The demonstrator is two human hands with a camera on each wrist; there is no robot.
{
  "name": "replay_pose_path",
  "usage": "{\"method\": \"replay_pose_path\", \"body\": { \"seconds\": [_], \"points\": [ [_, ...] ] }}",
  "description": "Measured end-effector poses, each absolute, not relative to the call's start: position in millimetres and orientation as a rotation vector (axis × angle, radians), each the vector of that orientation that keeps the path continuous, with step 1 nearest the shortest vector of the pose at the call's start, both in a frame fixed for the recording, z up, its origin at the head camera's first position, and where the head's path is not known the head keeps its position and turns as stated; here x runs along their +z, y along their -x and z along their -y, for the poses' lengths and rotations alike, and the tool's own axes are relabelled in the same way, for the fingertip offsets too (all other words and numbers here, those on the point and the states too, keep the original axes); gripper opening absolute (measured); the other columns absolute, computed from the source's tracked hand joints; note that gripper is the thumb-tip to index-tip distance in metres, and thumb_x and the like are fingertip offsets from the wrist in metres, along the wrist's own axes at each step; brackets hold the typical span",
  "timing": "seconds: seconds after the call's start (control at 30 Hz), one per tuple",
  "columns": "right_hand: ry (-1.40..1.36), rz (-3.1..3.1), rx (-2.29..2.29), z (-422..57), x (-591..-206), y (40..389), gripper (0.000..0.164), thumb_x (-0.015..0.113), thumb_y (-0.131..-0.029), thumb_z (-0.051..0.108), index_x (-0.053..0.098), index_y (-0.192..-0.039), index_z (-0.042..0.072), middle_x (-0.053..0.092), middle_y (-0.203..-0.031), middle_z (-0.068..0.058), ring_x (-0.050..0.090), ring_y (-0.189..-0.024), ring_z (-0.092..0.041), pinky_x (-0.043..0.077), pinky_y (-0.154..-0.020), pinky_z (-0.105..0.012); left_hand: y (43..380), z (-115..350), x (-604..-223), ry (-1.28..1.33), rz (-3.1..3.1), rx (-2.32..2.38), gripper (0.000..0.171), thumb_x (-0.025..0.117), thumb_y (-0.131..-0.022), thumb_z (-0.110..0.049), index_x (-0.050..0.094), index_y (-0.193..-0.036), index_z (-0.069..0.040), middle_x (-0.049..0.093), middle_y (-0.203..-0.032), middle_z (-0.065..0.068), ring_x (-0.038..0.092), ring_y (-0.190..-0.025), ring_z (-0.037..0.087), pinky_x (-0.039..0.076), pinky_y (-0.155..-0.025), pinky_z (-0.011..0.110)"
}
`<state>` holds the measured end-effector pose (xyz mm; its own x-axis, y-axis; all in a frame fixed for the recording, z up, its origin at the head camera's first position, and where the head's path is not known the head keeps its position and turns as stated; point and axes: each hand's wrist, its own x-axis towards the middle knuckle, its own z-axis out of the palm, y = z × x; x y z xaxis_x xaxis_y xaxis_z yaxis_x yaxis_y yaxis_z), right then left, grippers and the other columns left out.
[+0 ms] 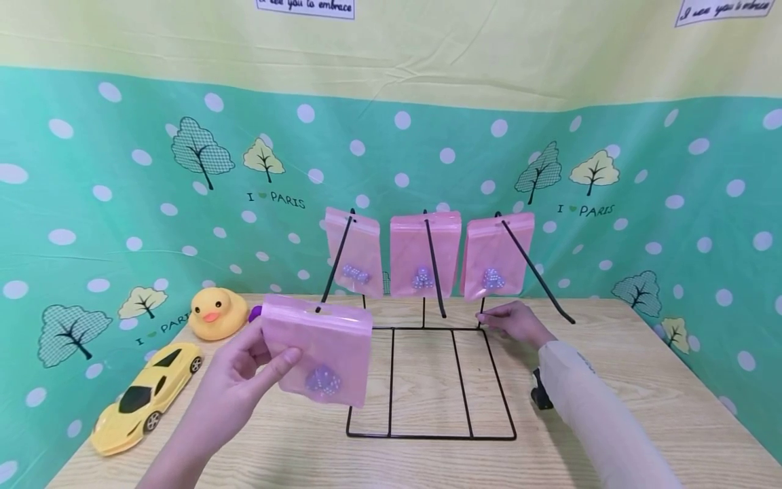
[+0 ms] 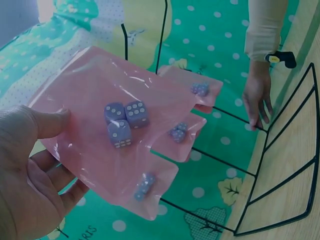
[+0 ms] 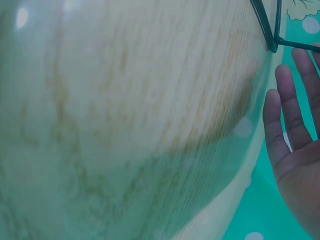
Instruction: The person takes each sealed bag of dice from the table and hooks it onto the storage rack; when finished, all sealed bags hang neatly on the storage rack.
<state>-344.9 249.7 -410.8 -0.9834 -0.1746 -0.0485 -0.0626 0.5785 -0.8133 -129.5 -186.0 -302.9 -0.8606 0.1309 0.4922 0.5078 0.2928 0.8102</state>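
My left hand point(image 1: 235, 380) pinches a pink zip bag point(image 1: 320, 353) by its left side, thumb in front and fingers behind. Three purple dice point(image 2: 122, 122) show through the bag. In the head view, the tip of the left hook point(image 1: 335, 268) meets the bag's top strip. Farther back, pink bags of dice hang on the black wire rack point(image 1: 430, 437): one left point(image 1: 354, 241), one middle point(image 1: 424, 244), one right point(image 1: 497, 244). My right hand point(image 1: 519, 322) pinches the rack's right upright near its base, thumb and forefinger at the wire, other fingers fairly straight.
A yellow rubber duck point(image 1: 215, 316) and a yellow toy car point(image 1: 146, 397) stand at the left of the wooden table point(image 1: 635, 401). The middle hook point(image 1: 435, 272) and right hook point(image 1: 540, 275) jut forward. A green dotted cloth point(image 1: 421, 136) hangs behind and along both sides.
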Motion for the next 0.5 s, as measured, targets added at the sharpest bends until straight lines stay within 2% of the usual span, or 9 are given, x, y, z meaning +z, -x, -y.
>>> {"method": "replay_pose_path", "body": {
  "seconds": [0.2,0.5],
  "points": [
    [0.241,-2.664,-1.403,-250.1,-411.4,344.9,0.036,0.070,-0.098,0.029,0.072,-0.122,0.002,0.071,-0.120,-0.018,0.070,-0.106,-0.034,0.058,-0.078,-0.034,130.1,183.0,-302.5,0.530,2.254,-1.587,0.025,0.063,-0.098,0.000,0.062,-0.123,-0.005,0.068,-0.103,0.007,0.066,-0.091,0.018,0.056,-0.077,0.026],
    [0.213,-2.664,-1.388,-250.2,-409.2,343.8,0.038,0.071,-0.097,0.032,0.072,-0.121,0.003,0.073,-0.118,-0.015,0.071,-0.106,-0.031,0.058,-0.077,-0.033,131.6,178.5,-298.7,0.445,2.284,-1.577,0.024,0.064,-0.100,-0.006,0.062,-0.124,-0.002,0.070,-0.103,0.009,0.068,-0.095,0.015,0.056,-0.081,0.026]
  ]
}}
